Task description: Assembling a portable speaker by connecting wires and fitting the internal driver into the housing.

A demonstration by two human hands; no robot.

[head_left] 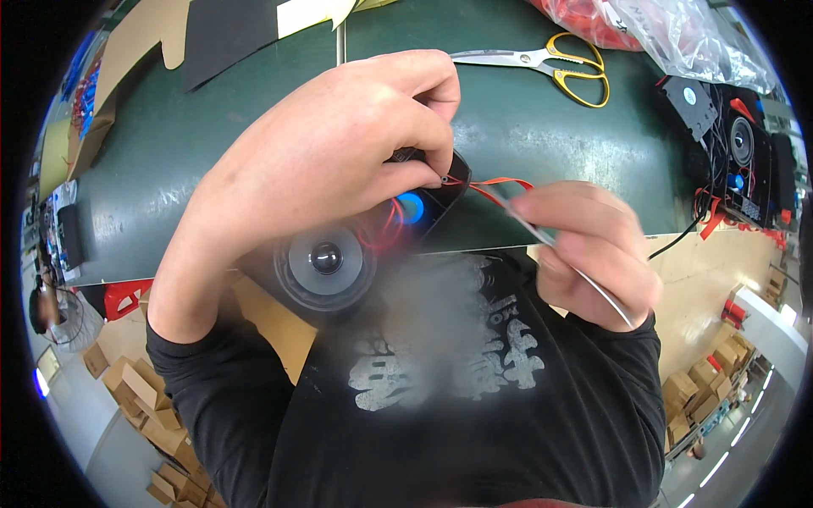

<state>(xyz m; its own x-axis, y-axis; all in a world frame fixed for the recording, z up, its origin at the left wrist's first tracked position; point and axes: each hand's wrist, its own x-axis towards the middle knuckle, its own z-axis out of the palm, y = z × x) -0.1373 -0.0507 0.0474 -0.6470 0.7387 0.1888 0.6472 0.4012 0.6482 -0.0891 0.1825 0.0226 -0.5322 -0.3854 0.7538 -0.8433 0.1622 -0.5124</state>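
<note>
Left hand (373, 123) arched over surface's (550, 135) near edge, pinching orange-red wires (501, 180), right hand (593, 237) curled round slim pale strip (605, 295)

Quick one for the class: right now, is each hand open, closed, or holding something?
Left hand: closed, pinching at the red wire.
Right hand: closed, holding a thin pale strip.

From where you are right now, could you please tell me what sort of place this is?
Probably an electronics assembly workshop or factory: a speaker and red wires are being handled at a green workbench, and cardboard boxes are piled on the floor beyond it.
</note>
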